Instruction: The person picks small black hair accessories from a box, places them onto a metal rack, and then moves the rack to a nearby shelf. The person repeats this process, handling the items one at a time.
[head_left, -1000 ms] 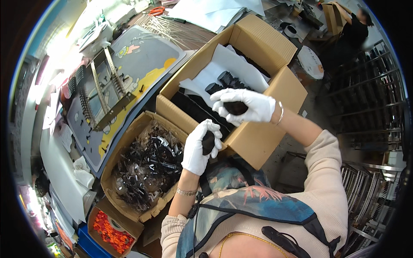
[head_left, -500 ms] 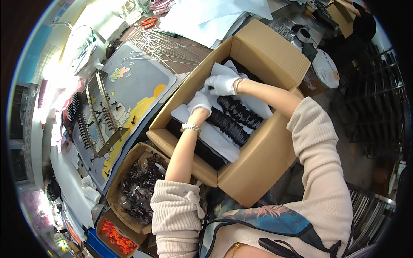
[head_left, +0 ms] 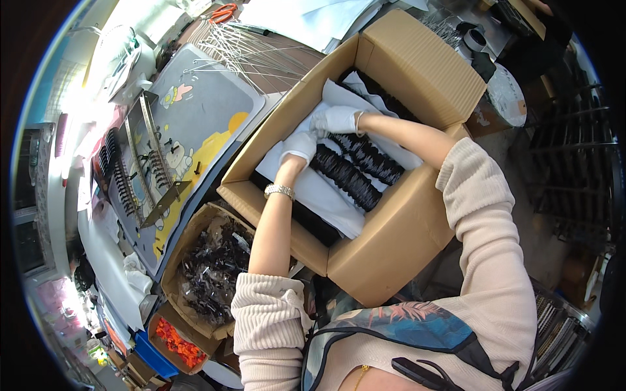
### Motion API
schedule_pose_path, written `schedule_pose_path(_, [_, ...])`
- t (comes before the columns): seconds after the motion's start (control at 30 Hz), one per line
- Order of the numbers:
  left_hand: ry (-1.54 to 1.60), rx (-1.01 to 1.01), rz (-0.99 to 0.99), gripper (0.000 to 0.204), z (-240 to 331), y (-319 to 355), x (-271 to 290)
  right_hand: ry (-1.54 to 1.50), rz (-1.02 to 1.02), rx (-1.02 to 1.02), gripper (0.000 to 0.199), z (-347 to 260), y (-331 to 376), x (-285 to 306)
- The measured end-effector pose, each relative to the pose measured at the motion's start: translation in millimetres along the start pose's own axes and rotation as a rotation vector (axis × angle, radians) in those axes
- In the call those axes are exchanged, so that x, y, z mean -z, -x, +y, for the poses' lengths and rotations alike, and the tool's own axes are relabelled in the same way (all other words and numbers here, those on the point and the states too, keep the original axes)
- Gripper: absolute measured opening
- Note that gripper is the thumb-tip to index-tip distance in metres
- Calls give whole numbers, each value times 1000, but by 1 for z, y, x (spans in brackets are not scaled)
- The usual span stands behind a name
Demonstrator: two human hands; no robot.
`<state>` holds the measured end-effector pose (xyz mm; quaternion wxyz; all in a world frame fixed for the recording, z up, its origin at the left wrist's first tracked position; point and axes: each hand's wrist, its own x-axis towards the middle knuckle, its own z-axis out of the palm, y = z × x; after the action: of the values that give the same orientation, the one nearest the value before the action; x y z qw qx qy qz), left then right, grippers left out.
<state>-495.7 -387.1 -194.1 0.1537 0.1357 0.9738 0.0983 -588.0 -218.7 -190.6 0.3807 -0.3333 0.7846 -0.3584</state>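
A large open cardboard box stands in front of me, lined with white paper. Two rows of small black parts lie on the paper. My left hand, in a white glove with a metal watch at the wrist, rests at the near end of the left row. My right hand, also gloved, presses on the end of the right row. Both hands are inside the box, side by side, fingers bent onto the black parts.
A smaller open box of loose black parts sits to the left. A bin of orange pieces lies below it. On the workbench are a patterned mat, metal racks, wire rods and orange scissors.
Both hands were lifted above the boxes, each with a black bundle. They have since moved down into the large box and now rest on the rows of black parts.
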Motion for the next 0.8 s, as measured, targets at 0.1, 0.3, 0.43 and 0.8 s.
schedule_pose_path(0.1, [-33, -64, -3, 36, -11, -1, 3, -130, 16, -8, 33, -3, 1, -3])
schedule_pose_path(0.3, [87, 172, -77, 36, 7, 10, 23, 227, 82, -14, 31, -32, 17, -5])
schedule_pose_path(0.43, [518, 169, 296, 34, 13, 57, 77, 223, 280, 106, 35, -35, 26, 1])
schedule_pose_path(0.8, [1053, 583, 827, 28, -74, 361, 94, 254, 295, 345, 20, -248, 34, -37])
